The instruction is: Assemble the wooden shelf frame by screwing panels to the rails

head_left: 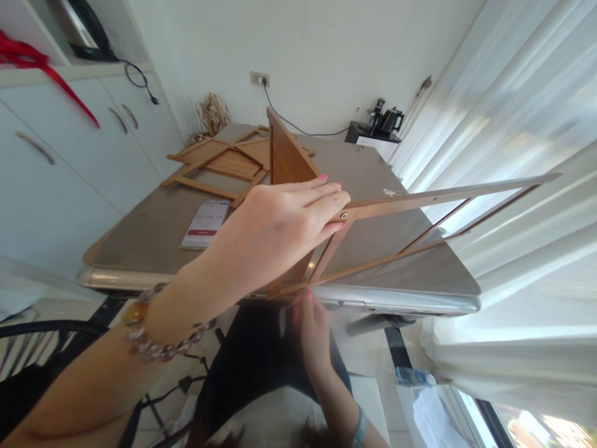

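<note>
My left hand (298,208), with a beaded bracelet (161,348) on its wrist, is closed over the upper corner of a wooden frame (396,203). The frame stands on edge on the table, its bars reaching out to the right. A round metal fitting (344,216) shows in the wood by my fingertips. A wooden panel (291,152) rises behind this hand and meets the frame. Below, at the table's front edge, my right hand (315,333) has its fingers pinched together by the frame's lower corner. Whatever it holds there is too small to make out.
Flat wooden frames and panels (219,163) lie on the grey table (144,242) at the back left. A phone (205,223) rests left of my forearm. White curtains (527,118) hang on the right, and a black kettle (390,120) stands behind the table.
</note>
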### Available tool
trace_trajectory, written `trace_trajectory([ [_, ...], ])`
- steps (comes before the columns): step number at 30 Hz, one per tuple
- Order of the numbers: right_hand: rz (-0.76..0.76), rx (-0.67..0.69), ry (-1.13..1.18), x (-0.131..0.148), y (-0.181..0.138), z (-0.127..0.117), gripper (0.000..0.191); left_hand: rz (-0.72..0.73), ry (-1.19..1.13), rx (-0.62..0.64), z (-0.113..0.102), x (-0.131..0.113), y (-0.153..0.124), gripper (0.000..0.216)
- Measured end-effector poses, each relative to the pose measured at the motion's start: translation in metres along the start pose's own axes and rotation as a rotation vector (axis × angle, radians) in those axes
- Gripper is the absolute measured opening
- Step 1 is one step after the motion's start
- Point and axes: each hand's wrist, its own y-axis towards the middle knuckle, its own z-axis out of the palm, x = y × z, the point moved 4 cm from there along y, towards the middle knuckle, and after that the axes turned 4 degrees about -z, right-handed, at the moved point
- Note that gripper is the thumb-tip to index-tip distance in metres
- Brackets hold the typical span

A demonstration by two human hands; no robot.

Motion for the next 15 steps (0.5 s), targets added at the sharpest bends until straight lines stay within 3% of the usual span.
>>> trace_trajectory([
  [6, -0.024, 0.093, -0.246, 0.000, 0.000, -0.005, 0.064, -0.003, 0.004, 0.003, 0.000, 0.000, -0.001, 0.017],
  [15, 0.089, 0.103, 0.026, -0.001, -0.005, 0.007, 0.070, -0.021, -0.024, 0.023, 0.001, 0.001, -0.001, 0.019],
])
